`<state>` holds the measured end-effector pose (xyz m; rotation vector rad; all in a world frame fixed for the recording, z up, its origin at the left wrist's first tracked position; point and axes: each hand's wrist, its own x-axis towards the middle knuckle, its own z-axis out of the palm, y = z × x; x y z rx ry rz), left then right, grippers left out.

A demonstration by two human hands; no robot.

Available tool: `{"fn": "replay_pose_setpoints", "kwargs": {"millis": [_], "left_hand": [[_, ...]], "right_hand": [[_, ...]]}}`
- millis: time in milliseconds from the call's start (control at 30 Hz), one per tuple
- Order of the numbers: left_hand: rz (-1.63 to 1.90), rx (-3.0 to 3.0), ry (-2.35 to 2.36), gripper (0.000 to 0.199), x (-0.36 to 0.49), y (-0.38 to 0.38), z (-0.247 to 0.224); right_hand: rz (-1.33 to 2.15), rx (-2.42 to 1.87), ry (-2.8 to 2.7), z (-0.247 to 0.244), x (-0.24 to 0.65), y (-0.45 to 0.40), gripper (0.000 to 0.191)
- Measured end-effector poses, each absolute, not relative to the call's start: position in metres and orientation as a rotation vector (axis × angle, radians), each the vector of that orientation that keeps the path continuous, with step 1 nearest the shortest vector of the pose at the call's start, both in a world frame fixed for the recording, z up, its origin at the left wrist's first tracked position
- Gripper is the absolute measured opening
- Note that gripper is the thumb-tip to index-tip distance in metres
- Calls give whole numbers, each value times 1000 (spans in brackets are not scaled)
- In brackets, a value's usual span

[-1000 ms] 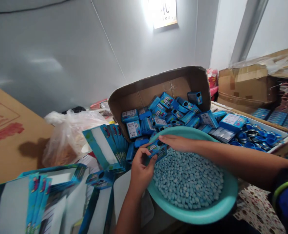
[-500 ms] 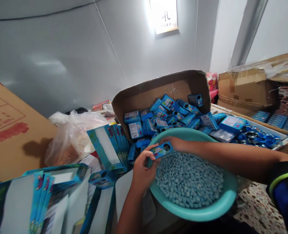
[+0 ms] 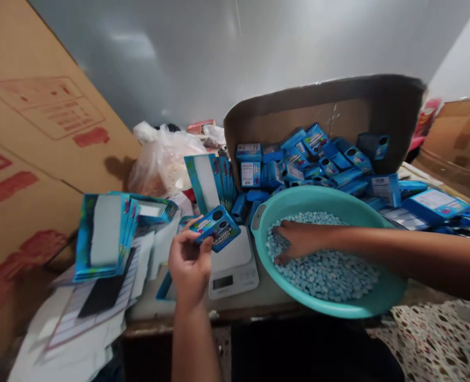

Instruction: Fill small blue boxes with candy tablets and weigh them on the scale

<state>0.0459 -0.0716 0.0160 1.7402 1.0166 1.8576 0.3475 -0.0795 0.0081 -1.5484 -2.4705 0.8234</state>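
A small blue printed candy box (image 3: 218, 228) with a dark round spot on its end is pinched in my left hand (image 3: 190, 261), thumb in front and fingers behind. It is tilted above a white kitchen scale (image 3: 237, 280). My right hand (image 3: 300, 240) reaches into a turquoise basin (image 3: 330, 310) of pale blue candies (image 3: 338, 278). Its fingers are spread apart, with the tips partly sunk among the candies. Whether any candy lies under the palm is hidden.
Behind the basin, an open cardboard carton (image 3: 382, 103) holds many blue boxes (image 3: 316, 139). Flat blue cartons (image 3: 107, 231) and papers lie at left, beside a large brown carton (image 3: 27, 159). A clear plastic bag (image 3: 167, 151) stands behind them.
My left hand has brought the blue box down and left, away from the basin and over the scale. My right hand has left the box and gone down into the candies. The view has shifted.
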Motion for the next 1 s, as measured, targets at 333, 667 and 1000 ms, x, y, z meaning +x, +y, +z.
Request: {"fn": "replay_pose_setpoints", "kwargs": {"millis": [333,667,1000], "left_hand": [[1777,1670,1004,54,38,-64,-44],[2100,1318,1404,37,15,-65,-46],[2014,1228,1532,42,15,-63,-47]], "right_hand": [[887,-1620,-2634,25,345,-77,42],[843,-1625,-2626,33,365,-67,14],[761,-1639,-2502,36,370,-65,17]]}}
